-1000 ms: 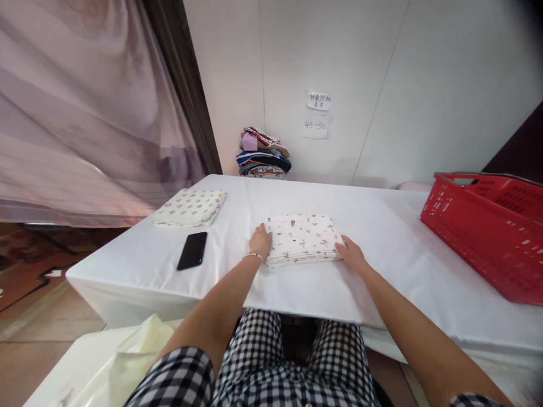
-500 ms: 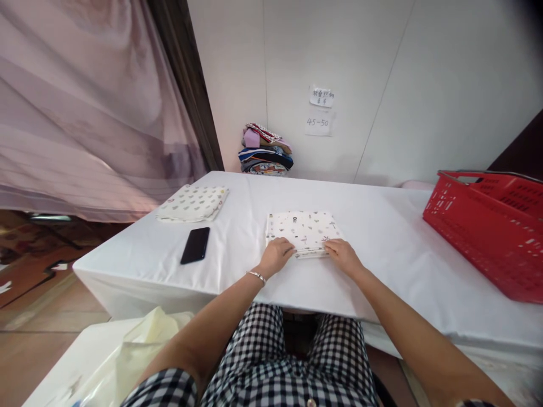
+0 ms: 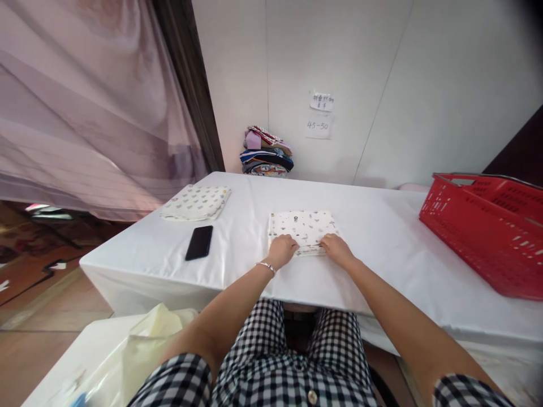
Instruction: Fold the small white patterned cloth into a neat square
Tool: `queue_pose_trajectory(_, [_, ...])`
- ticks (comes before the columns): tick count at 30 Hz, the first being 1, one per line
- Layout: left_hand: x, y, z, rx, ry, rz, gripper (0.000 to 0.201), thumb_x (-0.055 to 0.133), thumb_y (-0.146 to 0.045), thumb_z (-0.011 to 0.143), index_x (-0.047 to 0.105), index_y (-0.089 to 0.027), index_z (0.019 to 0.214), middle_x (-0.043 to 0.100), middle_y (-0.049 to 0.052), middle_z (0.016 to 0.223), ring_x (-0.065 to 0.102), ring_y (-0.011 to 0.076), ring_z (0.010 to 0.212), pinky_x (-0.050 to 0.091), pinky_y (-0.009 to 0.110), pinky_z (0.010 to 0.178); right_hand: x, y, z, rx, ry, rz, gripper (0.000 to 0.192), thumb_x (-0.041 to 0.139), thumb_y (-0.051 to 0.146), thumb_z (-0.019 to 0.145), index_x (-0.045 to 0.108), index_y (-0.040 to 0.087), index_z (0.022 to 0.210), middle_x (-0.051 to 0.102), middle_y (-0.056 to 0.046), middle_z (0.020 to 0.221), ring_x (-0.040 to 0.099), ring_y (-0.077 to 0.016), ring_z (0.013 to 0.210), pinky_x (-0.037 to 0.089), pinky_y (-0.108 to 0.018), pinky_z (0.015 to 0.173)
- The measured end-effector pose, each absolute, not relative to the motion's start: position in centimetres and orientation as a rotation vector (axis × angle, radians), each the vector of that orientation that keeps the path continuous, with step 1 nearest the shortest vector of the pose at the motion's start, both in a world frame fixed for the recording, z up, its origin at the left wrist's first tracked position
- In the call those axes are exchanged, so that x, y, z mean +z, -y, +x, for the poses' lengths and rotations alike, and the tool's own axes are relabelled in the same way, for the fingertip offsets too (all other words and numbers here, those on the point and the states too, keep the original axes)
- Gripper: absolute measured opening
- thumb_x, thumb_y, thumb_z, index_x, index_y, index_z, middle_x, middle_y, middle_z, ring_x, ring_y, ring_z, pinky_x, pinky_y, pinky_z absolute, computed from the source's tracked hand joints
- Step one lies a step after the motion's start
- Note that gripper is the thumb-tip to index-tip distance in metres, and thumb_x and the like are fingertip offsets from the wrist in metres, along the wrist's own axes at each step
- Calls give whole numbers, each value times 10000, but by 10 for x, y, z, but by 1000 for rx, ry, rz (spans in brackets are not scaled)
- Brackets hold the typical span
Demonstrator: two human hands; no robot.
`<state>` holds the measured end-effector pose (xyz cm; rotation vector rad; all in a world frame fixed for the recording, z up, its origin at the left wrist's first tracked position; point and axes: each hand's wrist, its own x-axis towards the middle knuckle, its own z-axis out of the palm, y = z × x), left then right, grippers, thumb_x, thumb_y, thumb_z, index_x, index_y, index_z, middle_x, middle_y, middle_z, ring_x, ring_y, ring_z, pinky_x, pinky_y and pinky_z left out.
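A folded white cloth with small printed motifs lies flat on the white-covered table, its layered edge facing me. My left hand grips the near left part of that edge, fingers closed on the fabric. At the near right part, my right hand pinches the same edge. Both thumbs and fingertips are partly hidden against the cloth. Another folded cloth, white with grey motifs, rests at the table's left, and a black phone lies just in front of it.
On the right of the table stands a red plastic basket. Folded clothes are piled beyond the far edge, by the wall with paper notes. A pale yellow plastic bag sits on a white surface at lower left.
Both hands have shifted slightly on the near edge of the cloth, pressing farther onto it and a little closer together. The view has turned slightly.
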<state>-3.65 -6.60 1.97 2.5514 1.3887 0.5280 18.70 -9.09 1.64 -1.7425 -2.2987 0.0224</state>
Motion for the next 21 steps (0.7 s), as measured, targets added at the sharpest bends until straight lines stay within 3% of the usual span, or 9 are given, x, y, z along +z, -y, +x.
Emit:
queue_pose_trajectory(8, [16,76,-41,599,-1368,2605,249,425,-229,913,641,-163,809,627,60,883,548,181,866,400,333,802,4,105,195,-126,2290,-1531,277,385,190,922,659,191,874,629,-63,937,515,-178,877,376,-284,785])
queue_pose_trajectory(14, [11,76,-45,605,-1287,2678,156,522,-282,877,640,-183,858,622,51,895,555,195,885,412,342,788,4,105,197,-40,2343,-1545,273,389,211,920,658,222,965,639,-51,994,524,-186,955,401,-301,816])
queue_pose_trajectory(21, [12,72,-41,572,-1315,2697,189,492,-242,887,648,-173,804,615,59,847,561,196,840,418,332,740,22,102,189,-53,2461,-1638,293,386,168,905,668,207,834,630,-55,866,526,-177,854,393,-266,723])
